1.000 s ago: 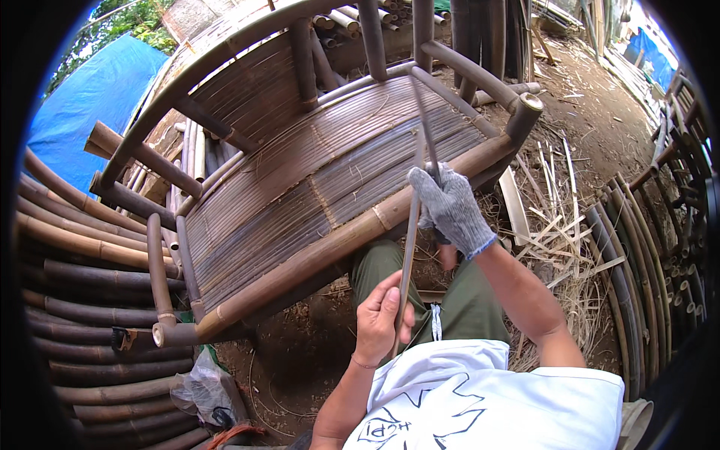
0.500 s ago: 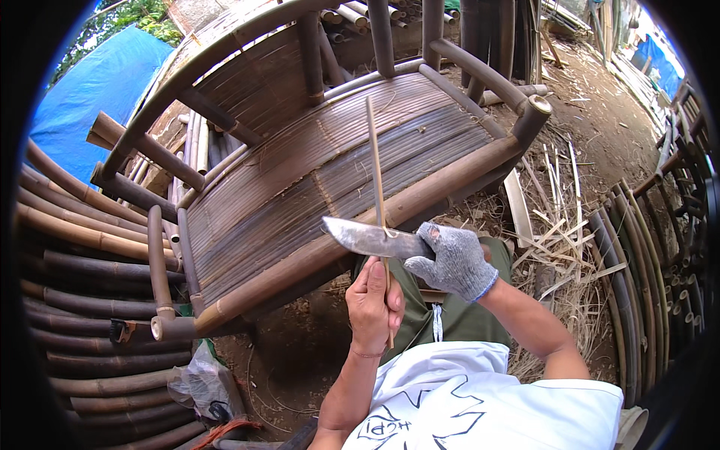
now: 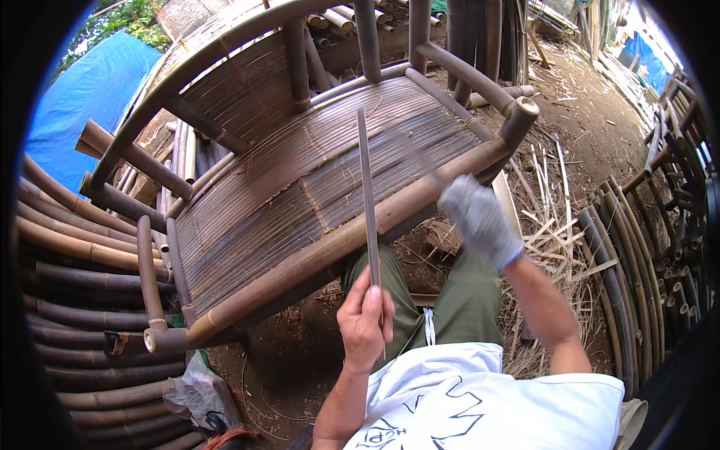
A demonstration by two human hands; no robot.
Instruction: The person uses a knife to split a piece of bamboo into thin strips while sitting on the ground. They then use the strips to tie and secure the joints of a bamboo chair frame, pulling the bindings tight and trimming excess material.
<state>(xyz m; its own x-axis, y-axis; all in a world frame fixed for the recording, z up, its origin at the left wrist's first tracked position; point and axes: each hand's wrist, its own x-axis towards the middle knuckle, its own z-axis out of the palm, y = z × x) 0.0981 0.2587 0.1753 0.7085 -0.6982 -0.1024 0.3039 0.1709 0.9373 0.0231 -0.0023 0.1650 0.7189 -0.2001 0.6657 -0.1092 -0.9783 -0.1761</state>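
Note:
My bare left hand (image 3: 364, 319) is closed around the lower part of a thin bamboo strip (image 3: 367, 187). The strip stands nearly upright, its dark side showing, with its top end over the seat of a bamboo bench (image 3: 262, 199). To the right, my right hand (image 3: 476, 217) wears a grey knitted glove and is smeared by motion. From it a knife (image 3: 427, 163) points up and left, its blade blurred over the bench seat and apart from the strip.
Dark bamboo poles (image 3: 97, 304) are stacked at the left, with a clear plastic bag (image 3: 201, 394) beside them. Pale shavings (image 3: 559, 300) litter the ground at the right, near upright split bamboo (image 3: 607, 277). A blue tarp (image 3: 90, 112) covers something at the far left.
My right hand has swung the knife up and to the right, off the strip. In my left hand the strip has turned from its pale side to its dark side.

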